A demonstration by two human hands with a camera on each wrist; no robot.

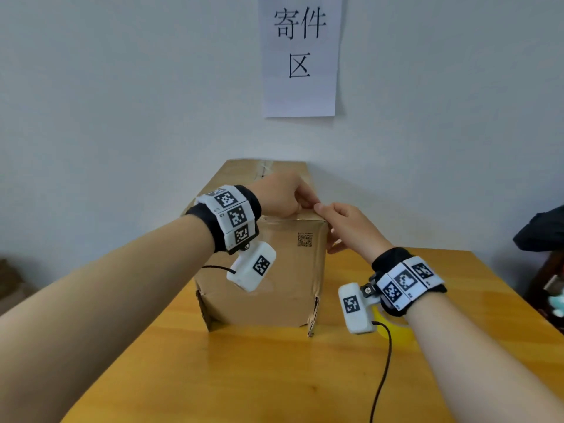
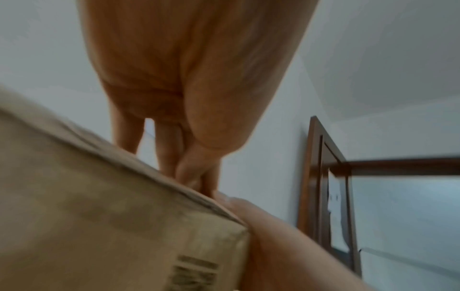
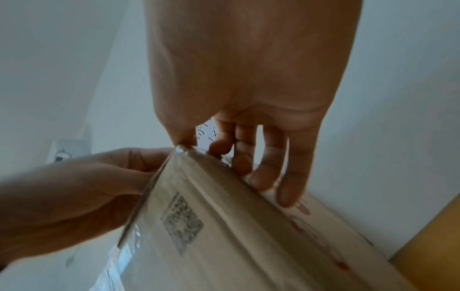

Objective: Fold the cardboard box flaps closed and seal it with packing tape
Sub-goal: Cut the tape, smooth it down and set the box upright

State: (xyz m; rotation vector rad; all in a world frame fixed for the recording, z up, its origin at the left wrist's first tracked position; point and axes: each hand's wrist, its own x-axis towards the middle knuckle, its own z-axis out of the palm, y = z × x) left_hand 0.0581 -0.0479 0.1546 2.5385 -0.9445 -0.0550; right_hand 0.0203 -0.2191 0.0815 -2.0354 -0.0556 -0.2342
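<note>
A brown cardboard box stands on the table with its top flaps folded flat. My left hand lies on the box top at its near right corner, thumb and forefinger pinched together where a shiny strip of clear tape wraps the edge. From the right, my right hand reaches the same corner: its thumb touches the taped corner and its straight fingers lie against the box's right side. A yellow tape roll lies on the table, mostly hidden under my right wrist.
The yellow wooden table extends in front of and to the right of the box. The box's back stands against a white wall with a paper sign. A dark object sits past the table's right edge. A black cable trails from my right wrist.
</note>
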